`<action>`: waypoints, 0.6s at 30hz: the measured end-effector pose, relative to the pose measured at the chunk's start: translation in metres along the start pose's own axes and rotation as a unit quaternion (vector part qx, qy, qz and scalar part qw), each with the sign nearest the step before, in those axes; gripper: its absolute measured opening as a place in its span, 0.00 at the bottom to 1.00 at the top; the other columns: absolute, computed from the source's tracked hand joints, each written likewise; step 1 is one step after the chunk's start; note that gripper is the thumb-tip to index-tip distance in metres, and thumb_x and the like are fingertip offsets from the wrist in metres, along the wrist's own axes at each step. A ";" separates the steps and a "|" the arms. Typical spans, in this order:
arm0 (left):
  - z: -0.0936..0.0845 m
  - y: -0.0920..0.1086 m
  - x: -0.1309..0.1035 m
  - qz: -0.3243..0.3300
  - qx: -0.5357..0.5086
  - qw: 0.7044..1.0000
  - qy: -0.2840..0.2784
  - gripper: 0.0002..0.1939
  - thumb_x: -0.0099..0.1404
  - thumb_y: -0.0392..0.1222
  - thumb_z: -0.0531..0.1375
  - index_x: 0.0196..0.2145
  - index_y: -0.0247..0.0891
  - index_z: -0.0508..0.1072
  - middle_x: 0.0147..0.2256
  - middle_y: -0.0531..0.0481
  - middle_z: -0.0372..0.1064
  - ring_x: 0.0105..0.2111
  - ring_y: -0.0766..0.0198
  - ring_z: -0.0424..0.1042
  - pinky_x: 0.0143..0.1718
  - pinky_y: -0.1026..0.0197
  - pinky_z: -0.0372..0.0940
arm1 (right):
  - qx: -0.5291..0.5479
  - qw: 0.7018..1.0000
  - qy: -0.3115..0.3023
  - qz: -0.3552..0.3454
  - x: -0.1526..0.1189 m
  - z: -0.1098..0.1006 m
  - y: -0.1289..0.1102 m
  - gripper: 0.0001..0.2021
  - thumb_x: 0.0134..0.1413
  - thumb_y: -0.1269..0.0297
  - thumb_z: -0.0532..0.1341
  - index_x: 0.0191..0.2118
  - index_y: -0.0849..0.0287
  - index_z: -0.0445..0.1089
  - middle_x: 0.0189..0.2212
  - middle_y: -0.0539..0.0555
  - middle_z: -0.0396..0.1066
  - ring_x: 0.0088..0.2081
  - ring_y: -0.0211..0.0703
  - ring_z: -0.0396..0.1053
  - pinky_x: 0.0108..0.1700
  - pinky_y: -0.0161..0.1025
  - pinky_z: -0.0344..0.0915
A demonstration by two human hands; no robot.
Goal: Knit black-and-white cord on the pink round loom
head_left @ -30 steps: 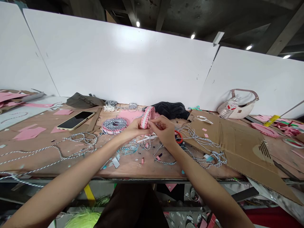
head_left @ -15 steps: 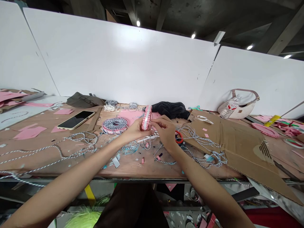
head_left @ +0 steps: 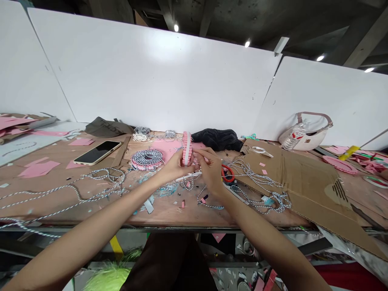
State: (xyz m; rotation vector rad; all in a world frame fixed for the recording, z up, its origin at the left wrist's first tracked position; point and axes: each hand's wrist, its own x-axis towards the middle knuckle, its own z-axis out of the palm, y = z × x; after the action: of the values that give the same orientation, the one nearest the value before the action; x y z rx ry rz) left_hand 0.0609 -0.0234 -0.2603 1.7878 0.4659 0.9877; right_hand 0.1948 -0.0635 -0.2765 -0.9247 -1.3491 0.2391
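Upright between my hands is a round pink piece with a ruffled edge and a white band (head_left: 187, 147). My left hand (head_left: 174, 167) is closed around its lower left side. The fingers of my right hand (head_left: 210, 163) are pinched together at its lower right edge; whatever they pinch is too small to make out. To the left lies a coiled disc of black-and-white cord (head_left: 147, 159) with a pink and white rim. Red-handled scissors (head_left: 228, 173) lie just right of my right hand, partly hidden by it.
Loose black-and-white cord (head_left: 79, 193) runs over the left of the table, with a phone (head_left: 97, 152) behind it. Cardboard (head_left: 312, 178) covers the right side, near a plastic bottle (head_left: 295, 135) and a bag (head_left: 317, 137). A black cloth (head_left: 216, 139) lies at the back.
The pink piece turns slightly, showing its white band more squarely. My right hand has shifted a little, and more of the red scissor handles shows.
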 end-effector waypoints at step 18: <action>-0.003 -0.002 0.001 0.010 0.024 1.000 -0.006 0.12 0.54 0.38 0.66 0.35 0.36 0.70 0.27 0.52 0.66 0.28 0.64 0.65 0.30 0.61 0.62 | 0.052 0.997 0.010 0.053 0.005 -0.002 -0.002 0.05 0.49 0.72 0.65 0.29 0.54 0.78 0.32 0.51 0.72 0.36 0.42 0.71 0.33 0.36 0.70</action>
State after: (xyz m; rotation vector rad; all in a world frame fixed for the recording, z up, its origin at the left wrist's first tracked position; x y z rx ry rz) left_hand 0.0598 -0.0202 -0.2607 1.8432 0.4676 0.9871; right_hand 0.1969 -0.0626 -0.2716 -0.9103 -1.2587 0.3763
